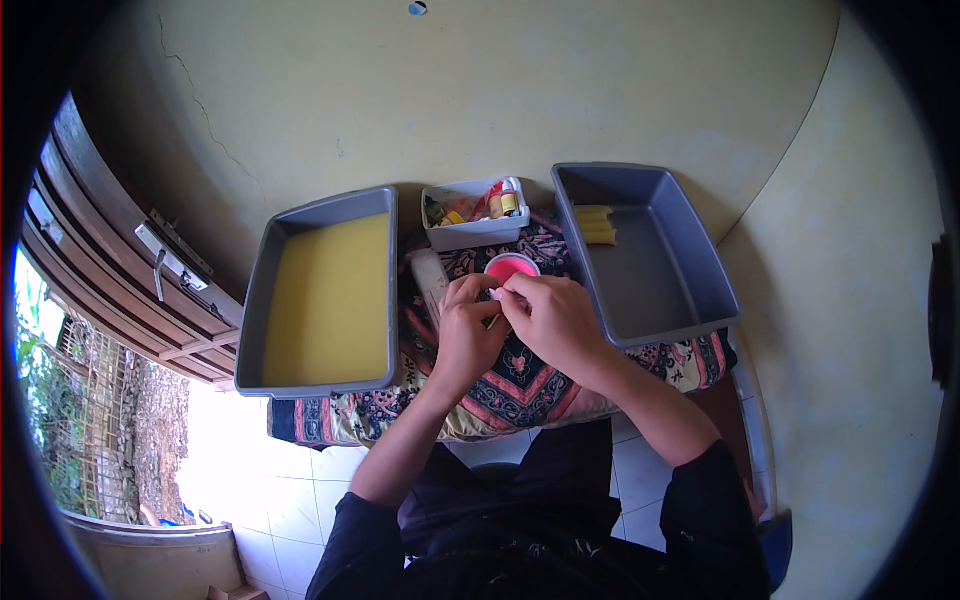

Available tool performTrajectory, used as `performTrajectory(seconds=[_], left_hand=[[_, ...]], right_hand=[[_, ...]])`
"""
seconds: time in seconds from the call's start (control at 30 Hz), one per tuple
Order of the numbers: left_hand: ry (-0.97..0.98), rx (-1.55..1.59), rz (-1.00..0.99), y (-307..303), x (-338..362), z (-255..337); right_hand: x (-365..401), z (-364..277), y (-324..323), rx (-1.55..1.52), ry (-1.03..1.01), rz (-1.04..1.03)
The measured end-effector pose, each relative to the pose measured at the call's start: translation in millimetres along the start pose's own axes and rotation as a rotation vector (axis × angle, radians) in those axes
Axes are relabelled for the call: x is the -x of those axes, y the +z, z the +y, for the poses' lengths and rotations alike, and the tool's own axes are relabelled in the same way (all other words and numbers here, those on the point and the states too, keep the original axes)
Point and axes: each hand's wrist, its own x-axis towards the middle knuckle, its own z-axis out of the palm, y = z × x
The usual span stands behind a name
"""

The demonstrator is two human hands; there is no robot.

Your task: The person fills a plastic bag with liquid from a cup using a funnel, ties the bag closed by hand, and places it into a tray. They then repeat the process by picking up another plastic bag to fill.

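My left hand (468, 328) and my right hand (552, 312) meet over the middle of the patterned cloth, fingertips pinched together. Between them shows a small whitish-pink piece (496, 294), too small to name. Just beyond my fingers stands a round tub (512, 262) with bright pink contents, its near side partly hidden by my hands. A pale, clear-looking plastic packet (429, 278) lies left of the tub, next to my left hand.
A grey tray (392, 300) on the left holds a flat pale-yellow mass. In the right grey tray (650, 270), several yellow tube-shaped pieces (596, 226) lie at the far left corner. A white box (470, 236) with small bottles stands behind the tub. The patterned cloth (520, 400) covers the table.
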Motion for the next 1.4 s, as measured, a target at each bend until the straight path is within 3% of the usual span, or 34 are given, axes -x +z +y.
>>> performTrajectory(seconds=[0.27,0.57,0.93,1.1,1.17,1.23,1.4], left_hand=[[0.081,-0.02,-0.069,11,5,-4],[0.264,-0.172,-0.097,-3,0,7],[0.303,-0.363,0.064,-24,-7,10],[0.274,-0.387,0.197,-22,3,7],[0.187,-0.23,0.258,-15,13,-1],[0.15,-0.165,0.25,-13,19,-5],[0.081,-0.056,0.227,-15,23,-3]], right_hand=[[9,13,8,0.264,-0.129,-0.117],[7,14,-3,0.289,-0.042,-0.329],[-9,9,-4,-0.504,0.186,-0.289],[-13,2,-3,-0.611,0.282,-0.389],[-10,2,-1,-0.681,0.287,-0.405],[-8,3,0,-0.852,0.502,-0.568],[-4,17,5,-1.048,0.44,-0.568]])
